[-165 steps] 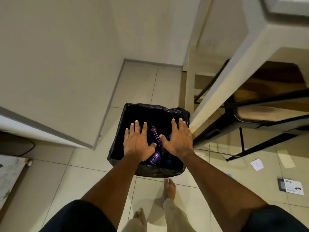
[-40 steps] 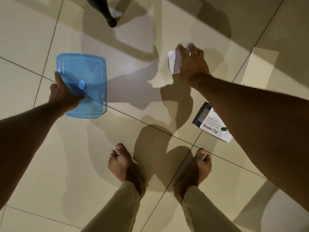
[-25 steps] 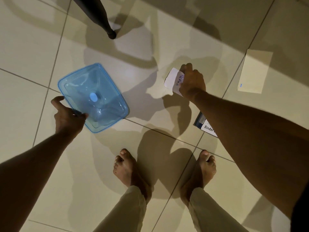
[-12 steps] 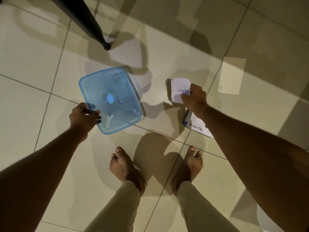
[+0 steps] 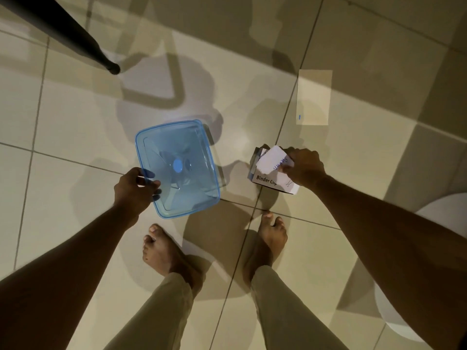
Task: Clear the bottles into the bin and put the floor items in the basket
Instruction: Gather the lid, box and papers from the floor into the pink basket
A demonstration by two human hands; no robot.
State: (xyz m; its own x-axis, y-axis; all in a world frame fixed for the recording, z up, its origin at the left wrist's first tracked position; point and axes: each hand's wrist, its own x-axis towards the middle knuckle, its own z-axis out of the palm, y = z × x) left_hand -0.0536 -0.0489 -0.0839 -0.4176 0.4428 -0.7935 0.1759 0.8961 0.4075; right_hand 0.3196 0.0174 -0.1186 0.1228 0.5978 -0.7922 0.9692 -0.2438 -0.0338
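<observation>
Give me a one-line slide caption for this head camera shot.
Left hand holds a clear blue plastic container; right hand pinches a white paper note over a binder clip box on the tiled floor.

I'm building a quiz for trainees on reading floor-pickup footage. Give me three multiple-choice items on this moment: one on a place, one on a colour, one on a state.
1. Where is the loose cream sheet of paper?
A. On the floor beyond the right hand
B. Inside the container
C. Under the left foot

2. What colour is the plastic container?
A. Red
B. Blue
C. Black

3. What is the right hand doing?
A. Hanging idle
B. Pressing flat on the tile
C. Pinching a white slip

Key:
1 A: the cream sheet lies on the tiles past the right hand.
2 B: the container, held at its rim by the left hand, is translucent blue.
3 C: its fingers pinch the white slip over the binder clip box.
</observation>
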